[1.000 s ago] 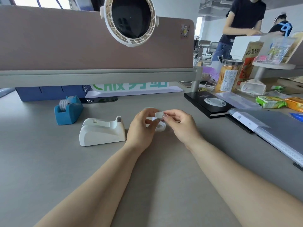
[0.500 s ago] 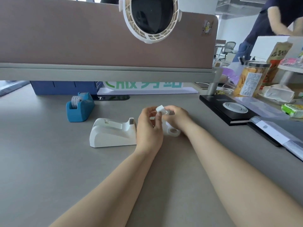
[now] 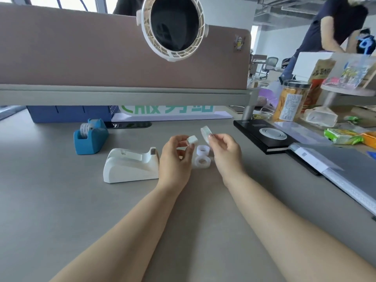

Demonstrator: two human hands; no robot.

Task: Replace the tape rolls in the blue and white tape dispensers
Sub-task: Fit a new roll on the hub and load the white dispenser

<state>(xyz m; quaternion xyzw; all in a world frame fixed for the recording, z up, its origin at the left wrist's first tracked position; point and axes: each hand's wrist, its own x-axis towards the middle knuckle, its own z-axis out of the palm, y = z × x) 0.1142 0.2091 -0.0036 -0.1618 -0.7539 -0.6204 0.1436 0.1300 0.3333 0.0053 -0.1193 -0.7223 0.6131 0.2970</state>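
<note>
My left hand (image 3: 175, 159) pinches a small white spool core (image 3: 192, 139) at its fingertips. Just to its right, my right hand (image 3: 225, 150) holds a clear tape roll (image 3: 206, 132) on edge, a little apart from the core. Two more clear tape rolls (image 3: 202, 157) lie on the desk between and below my hands. The white tape dispenser (image 3: 131, 165) sits empty just left of my left hand. Farther back left stands the blue tape dispenser (image 3: 90, 137) with a roll in it.
A brown desk divider (image 3: 101, 58) with a white clip-on fan (image 3: 175, 27) closes off the back. A black box (image 3: 262, 135), a grey folder (image 3: 335, 165), a snack jar (image 3: 289, 102) and snack packets crowd the right. People stand at the back right.
My hands have drawn apart: the core is out in my left hand and the roll sits in my right, lifted off the desk. The camera view shifted slightly.
</note>
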